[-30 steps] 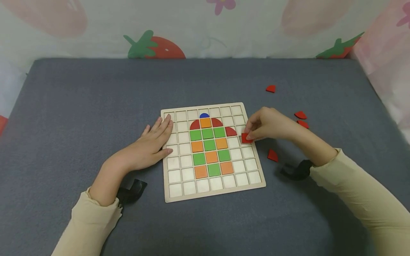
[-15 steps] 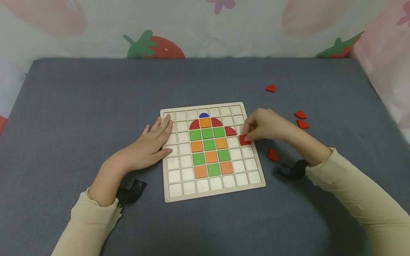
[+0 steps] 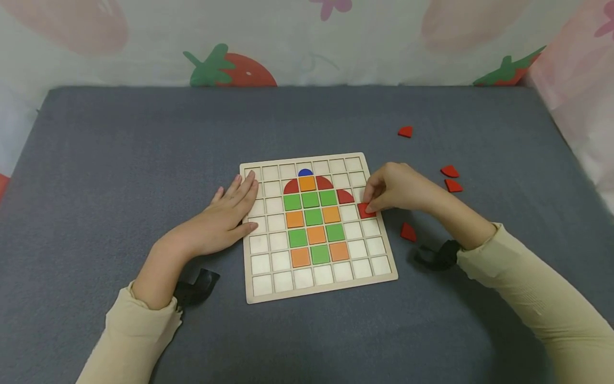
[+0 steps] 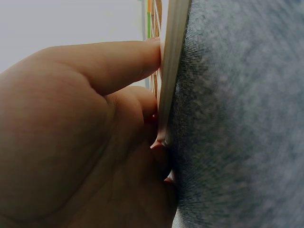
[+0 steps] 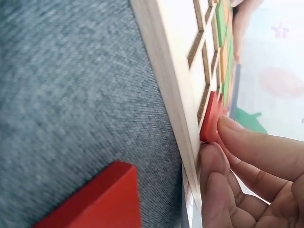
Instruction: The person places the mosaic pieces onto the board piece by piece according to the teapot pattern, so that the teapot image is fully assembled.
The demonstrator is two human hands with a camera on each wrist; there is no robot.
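Note:
A wooden grid board (image 3: 322, 289) lies on the dark cloth, with green, orange, red and blue tiles in some of its cells. My left hand (image 3: 213, 224) rests on its left edge, fingers straight and thumb apart. In the left wrist view, the thumb (image 4: 123, 64) touches the board's rim. At the right-hand column, my right hand (image 3: 395, 186) pinches a red square tile (image 3: 366, 211) by its edge. The right wrist view shows this red tile (image 5: 210, 116) tilted at its cell, thumb on its face and a finger beneath. The fingers partly hide its far corner.
Right of the board lie several loose red quarter-round pieces: one close to its edge (image 3: 408, 232), one farther back (image 3: 405, 132), and a pair (image 3: 451, 178) beyond the right wrist. A printed curtain (image 3: 374, 48) hangs behind the table (image 3: 144, 122).
My right hand has shifted slightly left and towards me, bringing the red square tile from over the board's right edge to its right-column cell. The left hand has stayed still.

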